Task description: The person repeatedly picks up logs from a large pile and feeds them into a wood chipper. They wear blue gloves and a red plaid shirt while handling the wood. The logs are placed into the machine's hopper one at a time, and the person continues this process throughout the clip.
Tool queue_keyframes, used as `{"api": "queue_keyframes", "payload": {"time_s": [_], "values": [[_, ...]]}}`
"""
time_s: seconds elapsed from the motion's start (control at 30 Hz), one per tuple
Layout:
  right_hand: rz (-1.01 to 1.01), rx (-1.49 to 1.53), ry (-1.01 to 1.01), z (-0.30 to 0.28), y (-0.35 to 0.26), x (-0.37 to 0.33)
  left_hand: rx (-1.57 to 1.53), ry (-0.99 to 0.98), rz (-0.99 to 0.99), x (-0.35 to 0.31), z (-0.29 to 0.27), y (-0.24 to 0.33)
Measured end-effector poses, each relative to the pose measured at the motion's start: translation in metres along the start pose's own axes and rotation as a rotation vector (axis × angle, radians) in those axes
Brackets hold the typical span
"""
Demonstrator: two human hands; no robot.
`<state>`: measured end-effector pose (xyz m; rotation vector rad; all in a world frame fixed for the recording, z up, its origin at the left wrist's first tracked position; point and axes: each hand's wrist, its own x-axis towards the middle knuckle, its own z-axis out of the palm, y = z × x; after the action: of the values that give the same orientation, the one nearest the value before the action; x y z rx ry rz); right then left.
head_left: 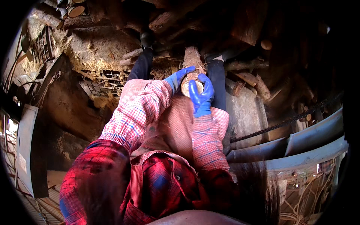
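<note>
A short log [194, 57] with rough brown bark points away from me between my legs, its pale round cut end [185, 88] towards me. My left hand [179, 78], in a blue glove, grips the log from the left, with a finger reaching across its top. From the right, my right hand [202, 94], in a matching blue glove, closes on the near end, one finger lying over the cut face. Loose bark shows between the two hands. The log's underside is hidden.
Split wood [262, 88] and more logs lie to the right and in the dark at the back. At the left stands a curved rusty metal sheet [71, 101]. A bluish metal trough [307, 140] runs along the right, beside a dark rope or chain [277, 126].
</note>
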<state>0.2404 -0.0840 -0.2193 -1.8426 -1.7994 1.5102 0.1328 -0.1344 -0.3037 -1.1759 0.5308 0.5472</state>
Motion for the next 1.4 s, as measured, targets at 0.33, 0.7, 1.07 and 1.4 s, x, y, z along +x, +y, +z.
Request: {"api": "queue_keyframes", "payload": {"time_s": [0.33,0.7,1.07,1.4], "values": [[0.834,0.645,0.004,-0.02,0.015,0.001,0.373,-0.037,0.418,-0.154,0.022,-0.133],[0.591,1.26,-0.305,-0.046,-0.13,-0.022,0.928,0.127,0.908,-0.26,0.031,-0.224],[-0.438,0.77,0.31,-0.422,-0.198,0.07,1.383,-0.271,1.358,-0.237,0.182,-0.195],[0.148,-0.977,0.821,-0.567,-0.18,0.092,1.577,0.001,1.071,-0.188,0.199,-0.177]]}}
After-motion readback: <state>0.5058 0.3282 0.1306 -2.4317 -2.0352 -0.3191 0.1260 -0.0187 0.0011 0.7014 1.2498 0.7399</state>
